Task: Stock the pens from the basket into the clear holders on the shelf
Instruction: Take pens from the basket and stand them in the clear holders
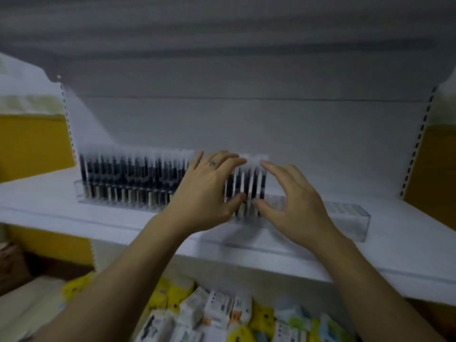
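A long clear holder point(350, 219) lies along the white shelf point(49, 208). Its left part is packed with a row of upright dark pens point(128, 178); its right end holds none. My left hand point(204, 191) grips the last bunch of pens in the row, fingers over their tops and thumb at their front. A few dark and white pens point(249, 186) show between my two hands. My right hand point(293, 198) hovers just right of them with fingers spread and curved, its thumb near the pens' base. The picture is blurred.
Below the shelf edge, a pile of yellow, white and green packets point(222, 314) fills the bottom of the view. Yellow panels point(32, 141) flank the shelf on both sides. Slotted uprights point(417, 141) stand at the back corners.
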The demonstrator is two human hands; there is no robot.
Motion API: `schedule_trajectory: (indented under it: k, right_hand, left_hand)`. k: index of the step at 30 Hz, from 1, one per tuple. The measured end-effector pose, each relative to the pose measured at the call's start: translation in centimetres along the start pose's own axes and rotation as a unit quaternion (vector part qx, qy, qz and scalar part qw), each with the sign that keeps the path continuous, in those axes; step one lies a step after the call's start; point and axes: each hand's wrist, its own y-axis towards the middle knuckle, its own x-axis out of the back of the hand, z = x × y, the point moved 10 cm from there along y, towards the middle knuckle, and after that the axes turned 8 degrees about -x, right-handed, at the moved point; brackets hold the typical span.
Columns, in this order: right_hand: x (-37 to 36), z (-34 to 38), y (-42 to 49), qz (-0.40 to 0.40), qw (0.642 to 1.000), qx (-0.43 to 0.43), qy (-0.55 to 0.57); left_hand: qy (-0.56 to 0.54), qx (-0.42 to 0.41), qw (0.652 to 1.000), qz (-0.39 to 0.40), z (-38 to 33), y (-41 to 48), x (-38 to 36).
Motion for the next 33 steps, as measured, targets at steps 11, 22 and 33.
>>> schedule_trajectory:
  k: [11,22,33]
  right_hand:
    - [-12.5,4.1,-16.8,0.131,0.986,-0.036,0.095]
    - [-33.0,-4.2,-35.4,0.500,0.846,-0.182,-0.031]
    - [-37.7,-10.4,-46.5,0.579,0.773,-0.254,-0.059]
  left_hand:
    - [-0.049,0.129,0.989,0.056,-0.1,-22.1,-5.5]
    - [-0.157,0.393,0.847,0.323,-0.4,-42.6,-21.7]
    - [-0.197,0.489,0.725,0.443,-5.7,-57.7,-31.4]
